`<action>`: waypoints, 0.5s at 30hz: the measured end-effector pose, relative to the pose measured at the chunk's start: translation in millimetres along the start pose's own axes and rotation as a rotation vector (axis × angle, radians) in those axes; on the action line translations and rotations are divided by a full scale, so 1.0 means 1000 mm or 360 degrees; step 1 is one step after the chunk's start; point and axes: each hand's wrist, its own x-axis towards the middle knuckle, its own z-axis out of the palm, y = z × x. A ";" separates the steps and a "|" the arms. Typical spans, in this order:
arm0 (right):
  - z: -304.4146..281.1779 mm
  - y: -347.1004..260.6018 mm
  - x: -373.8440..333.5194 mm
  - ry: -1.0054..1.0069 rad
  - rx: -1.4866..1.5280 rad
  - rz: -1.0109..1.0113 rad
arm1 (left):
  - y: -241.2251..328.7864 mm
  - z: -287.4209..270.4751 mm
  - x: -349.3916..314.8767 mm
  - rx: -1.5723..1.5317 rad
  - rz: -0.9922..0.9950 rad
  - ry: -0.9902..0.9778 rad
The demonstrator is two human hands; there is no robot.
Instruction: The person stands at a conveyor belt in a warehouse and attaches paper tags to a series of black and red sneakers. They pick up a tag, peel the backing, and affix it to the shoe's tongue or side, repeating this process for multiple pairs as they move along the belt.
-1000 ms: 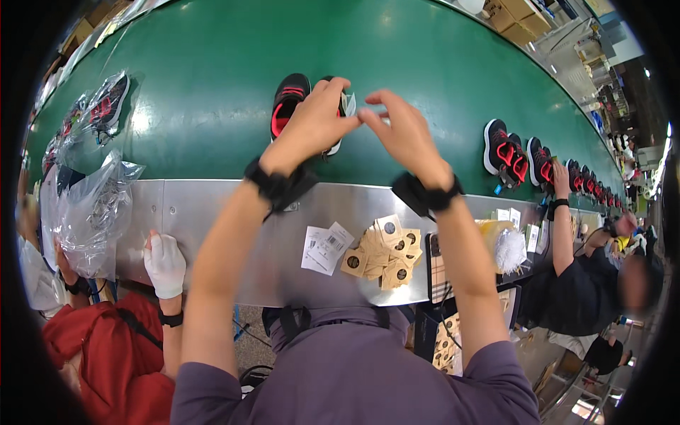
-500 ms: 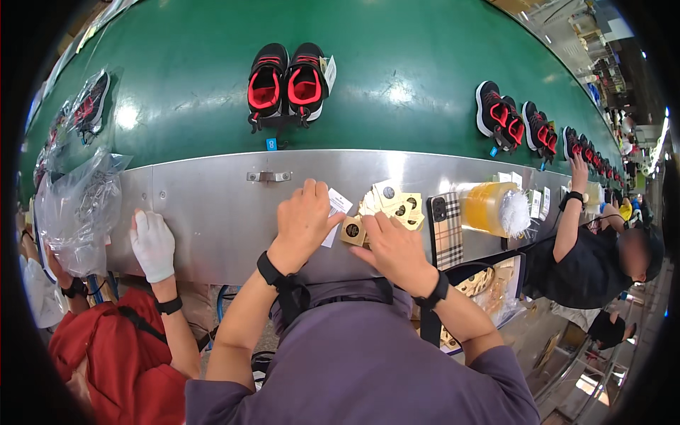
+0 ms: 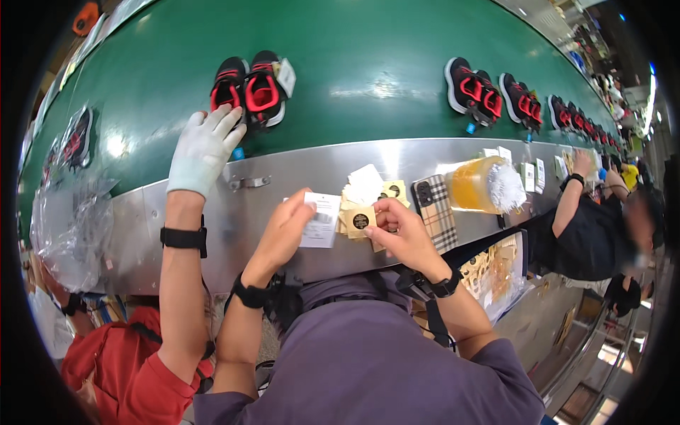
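Between thumb and fingers, my left hand (image 3: 285, 228) grips a white printed tag (image 3: 322, 225) over the metal ledge. My right hand (image 3: 401, 230) pinches a small tan square card (image 3: 360, 222) bearing a black round mark. The two hands are close together but apart. Just behind the held card lies a loose pile of similar tan cards (image 3: 394, 190), topped by a white piece (image 3: 364, 182). Beside my right hand is a phone in a plaid case (image 3: 438, 216).
A co-worker's white-gloved hand (image 3: 203, 154) reaches over a pair of black-and-red shoes (image 3: 263, 98) on the green belt (image 3: 368, 42). More shoes (image 3: 473, 91) line the belt at right. A yellow roll (image 3: 476, 185) stands past the phone; clear plastic bags (image 3: 71, 234) lie at left.
The belt's shoes have shifted left in view. The neighbour's gloved hand has moved up onto the nearest pair. My right hand has lifted a tan card from the pile; my left holds the white tag.
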 end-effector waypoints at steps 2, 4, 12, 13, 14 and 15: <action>-0.002 -0.001 -0.005 0.0225 0.0323 0.0070 | 0.017 0.018 0.002 -0.0040 -0.0007 -0.0204; 0.003 -0.001 -0.006 0.0264 0.0400 0.0039 | 0.023 0.031 -0.007 -0.0136 -0.0095 -0.0216; -0.005 0.002 -0.023 0.0369 0.0471 -0.0282 | 0.025 0.053 0.002 -0.0304 -0.0149 -0.0177; -0.011 -0.003 -0.026 0.0435 0.0238 -0.0367 | 0.025 0.054 0.002 -0.0325 -0.0158 -0.0172; -0.018 -0.007 -0.030 0.0499 0.0004 -0.0450 | 0.025 0.056 0.003 -0.0351 -0.0119 -0.0141; -0.028 -0.010 -0.036 0.0741 0.0007 -0.0446 | 0.024 0.059 0.003 -0.0375 -0.0082 -0.0105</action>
